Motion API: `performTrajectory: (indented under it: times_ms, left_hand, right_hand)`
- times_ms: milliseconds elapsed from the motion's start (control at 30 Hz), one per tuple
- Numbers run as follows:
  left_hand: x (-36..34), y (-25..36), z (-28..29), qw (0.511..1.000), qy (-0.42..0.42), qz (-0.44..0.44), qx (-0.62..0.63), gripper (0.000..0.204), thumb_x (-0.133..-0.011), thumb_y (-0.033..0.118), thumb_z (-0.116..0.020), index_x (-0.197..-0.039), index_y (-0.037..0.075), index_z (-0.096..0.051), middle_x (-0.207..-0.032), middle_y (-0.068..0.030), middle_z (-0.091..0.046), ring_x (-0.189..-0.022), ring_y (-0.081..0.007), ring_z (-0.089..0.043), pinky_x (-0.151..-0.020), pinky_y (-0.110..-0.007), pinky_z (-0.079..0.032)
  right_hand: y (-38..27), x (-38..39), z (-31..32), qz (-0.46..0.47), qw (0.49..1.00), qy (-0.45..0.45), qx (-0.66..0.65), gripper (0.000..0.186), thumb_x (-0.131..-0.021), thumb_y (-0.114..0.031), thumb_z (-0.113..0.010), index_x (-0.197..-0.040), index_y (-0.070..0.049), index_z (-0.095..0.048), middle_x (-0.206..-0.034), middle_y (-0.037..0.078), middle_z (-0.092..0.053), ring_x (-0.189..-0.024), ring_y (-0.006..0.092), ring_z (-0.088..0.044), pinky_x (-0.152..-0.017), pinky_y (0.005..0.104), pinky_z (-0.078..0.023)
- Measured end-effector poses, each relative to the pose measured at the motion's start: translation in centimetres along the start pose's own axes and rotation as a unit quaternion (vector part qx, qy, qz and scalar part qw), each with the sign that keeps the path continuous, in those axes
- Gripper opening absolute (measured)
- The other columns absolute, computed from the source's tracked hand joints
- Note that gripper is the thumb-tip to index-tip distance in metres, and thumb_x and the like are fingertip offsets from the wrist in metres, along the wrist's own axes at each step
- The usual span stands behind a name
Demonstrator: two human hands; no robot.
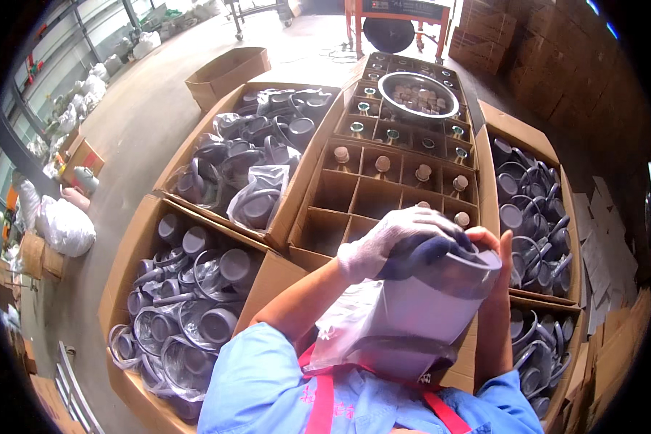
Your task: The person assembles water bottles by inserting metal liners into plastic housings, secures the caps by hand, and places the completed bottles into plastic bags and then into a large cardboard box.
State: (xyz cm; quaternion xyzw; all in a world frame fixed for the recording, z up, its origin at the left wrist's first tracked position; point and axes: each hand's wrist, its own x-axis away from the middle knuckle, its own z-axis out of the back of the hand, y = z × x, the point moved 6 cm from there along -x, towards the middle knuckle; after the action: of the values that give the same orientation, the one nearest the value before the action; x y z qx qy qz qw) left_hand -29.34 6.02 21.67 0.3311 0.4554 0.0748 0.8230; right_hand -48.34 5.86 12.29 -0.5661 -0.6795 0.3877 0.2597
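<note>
Close to my chest is a large translucent grey-lilac container (430,311), tilted, its round rim toward the upper right. A darker grey band shows at its lower end, and clear plastic film (351,318) hangs beside it. My left hand (409,242), in a white glove with dark blue coated fingers, closes over the container's upper side near the rim. On the right side of the rim, my bare right hand (500,249) grips with its fingers curled over the edge; its palm is partly hidden. Beyond both hands stands a divided carton (318,230) with cork-topped bottles (382,166) in several cells.
A round basin (385,98) of corks sits on the carton's far part. Open boxes (112,304) of grey handled lids (217,325), some in clear bags, flank it on both sides. An open carton (228,71) stands behind on the floor. Stacked cartons (553,54) rise far right.
</note>
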Motion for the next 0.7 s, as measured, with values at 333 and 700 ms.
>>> performTrajectory:
  times_ms: [333,700]
  left_hand:
    - [-2.1,12.1,-6.7,0.975,0.077,-0.059,-0.199,0.033,-0.064,0.027,-0.070,-0.089,0.006,-0.063,-0.099,-0.0114,-0.061,-0.089,-0.0312,-0.058,-0.079,-0.044,-0.044]
    - [3.0,21.6,-14.7,0.957,0.037,-0.233,-0.170,0.016,-0.068,0.024,-0.060,-0.075,0.011,-0.066,-0.087,-0.0043,-0.054,-0.088,-0.0228,-0.052,-0.072,-0.036,-0.043]
  right_hand:
    - [-12.8,5.4,-8.1,-0.012,0.751,-0.264,0.605,0.030,-0.073,-0.004,-0.071,-0.103,-0.004,-0.069,-0.110,0.011,-0.067,-0.101,0.0251,-0.060,-0.090,0.0363,-0.047]
    - [-13.8,18.6,-15.3,0.110,0.447,-0.301,0.835,0.038,-0.059,-0.024,-0.081,-0.086,-0.008,-0.060,-0.076,0.007,-0.057,-0.076,0.0236,-0.052,-0.073,0.0370,-0.039]
